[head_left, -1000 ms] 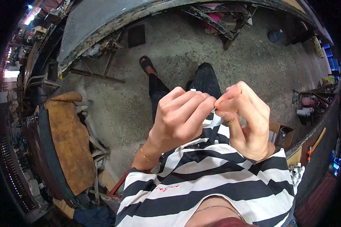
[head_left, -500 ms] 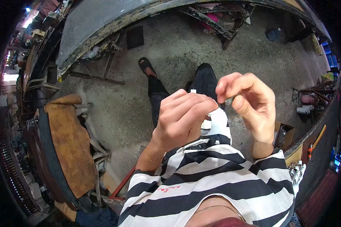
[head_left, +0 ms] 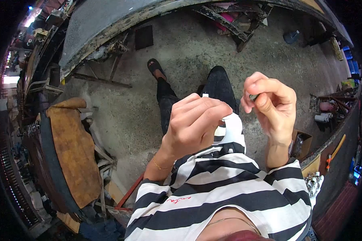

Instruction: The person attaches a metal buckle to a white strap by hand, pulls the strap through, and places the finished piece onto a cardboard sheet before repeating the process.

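My left hand (head_left: 195, 124) is closed in front of my chest, its fingertips pinched together; what it holds, if anything, is too small to make out. To its right, my right hand (head_left: 271, 102) pinches a small dark grey piece (head_left: 253, 97) between thumb and fingers. The two hands are apart. Beneath them are my striped shirt (head_left: 229, 180) and dark trousers.
A brown leather-like sheet (head_left: 76, 154) lies over a bench at the left. A large dark table (head_left: 104, 24) curves across the top. At the right are a cardboard box (head_left: 303, 144), an orange-handled tool (head_left: 328, 161) and white gloves (head_left: 314, 184). A blue container (head_left: 291, 37) stands on the floor.
My right hand has moved right and slightly up with the small grey piece, away from my left hand. My left hand has hardly moved.
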`<state>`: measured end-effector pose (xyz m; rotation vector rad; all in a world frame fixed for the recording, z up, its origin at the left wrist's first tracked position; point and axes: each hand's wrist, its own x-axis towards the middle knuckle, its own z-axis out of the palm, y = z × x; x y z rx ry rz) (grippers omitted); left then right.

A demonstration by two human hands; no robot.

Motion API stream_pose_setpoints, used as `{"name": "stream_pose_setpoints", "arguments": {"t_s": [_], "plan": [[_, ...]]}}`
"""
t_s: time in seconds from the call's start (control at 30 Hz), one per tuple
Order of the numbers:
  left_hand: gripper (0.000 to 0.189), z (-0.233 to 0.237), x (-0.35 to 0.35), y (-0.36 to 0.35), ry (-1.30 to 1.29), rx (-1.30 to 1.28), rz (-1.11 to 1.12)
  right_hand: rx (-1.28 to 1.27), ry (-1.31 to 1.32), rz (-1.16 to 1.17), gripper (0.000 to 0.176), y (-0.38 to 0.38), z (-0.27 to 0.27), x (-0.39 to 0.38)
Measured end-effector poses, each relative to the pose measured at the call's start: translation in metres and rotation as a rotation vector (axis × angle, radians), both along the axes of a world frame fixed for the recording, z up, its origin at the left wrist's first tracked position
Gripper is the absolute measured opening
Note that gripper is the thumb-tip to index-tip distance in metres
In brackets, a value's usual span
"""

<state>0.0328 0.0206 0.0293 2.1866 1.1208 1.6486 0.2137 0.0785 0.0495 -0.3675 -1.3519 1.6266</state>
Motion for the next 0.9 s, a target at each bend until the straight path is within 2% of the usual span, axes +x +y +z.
{"name": "stream_pose_setpoints", "arguments": {"t_s": [0.1,0.2,0.3,0.47,0.6,0.67,0.9], "plan": [[0.023,-0.004,0.0,0.0,-0.017,0.012,-0.015,-0.1,0.037,-0.013,0.03,0.001,-0.005,0.007],[0.023,-0.002,0.0,0.001,-0.007,-0.008,-0.02,-0.177,0.073,-0.008,0.025,0.001,-0.001,0.007],[0.024,-0.004,0.001,0.002,0.0,0.003,-0.026,-0.178,0.132,0.024,0.019,0.001,-0.003,0.002],[0.023,-0.004,0.003,0.002,0.011,0.008,-0.017,-0.165,0.087,0.051,0.02,-0.003,0.001,0.006],[0.022,0.0,0.003,0.003,0.037,0.002,-0.03,0.017,-0.005,0.041,0.018,-0.001,0.011,0.014],[0.019,0.002,0.004,0.004,0.037,0.01,-0.028,0.286,-0.238,0.044,0.012,0.004,0.021,0.018],[0.021,0.005,0.006,0.003,0.11,0.037,-0.019,0.255,-0.332,-0.076,0.011,-0.007,0.033,0.014]]}}
